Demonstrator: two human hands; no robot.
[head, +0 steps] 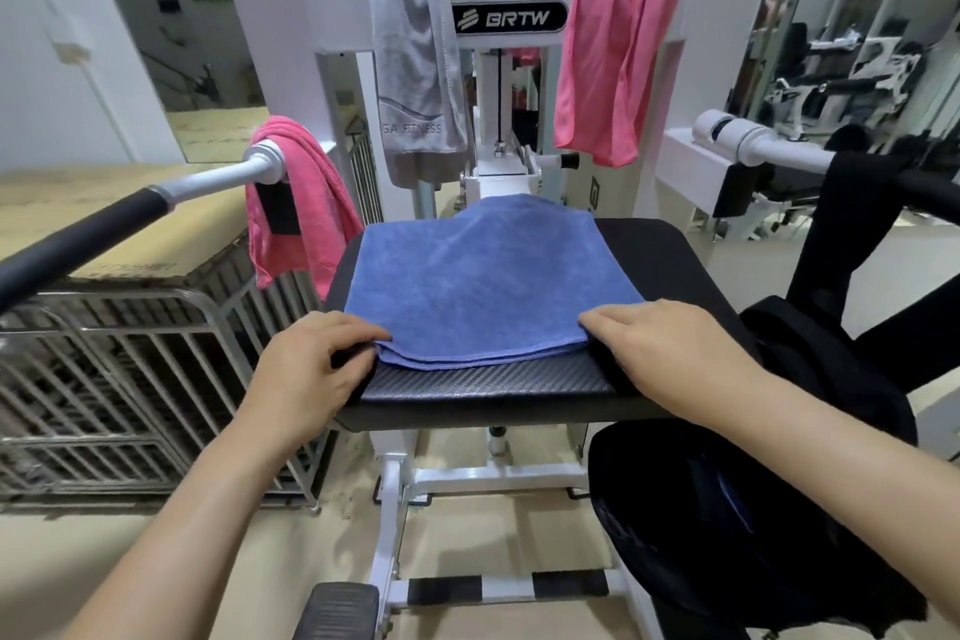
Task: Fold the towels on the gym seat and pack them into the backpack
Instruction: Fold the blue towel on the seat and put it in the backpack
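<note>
Lower right: black fabric backpack [753, 509], being hung beside black padded gym seat [493, 385]. Centre: folded blue microfibre towel [483, 286], being pinched on that seat at both near corners by left hand [311, 359] and right hand [670, 348].

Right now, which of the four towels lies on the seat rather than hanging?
The blue cloth towel, folded on the black padded seat; the grey towel and both pink towels hang from the white machine.
</note>
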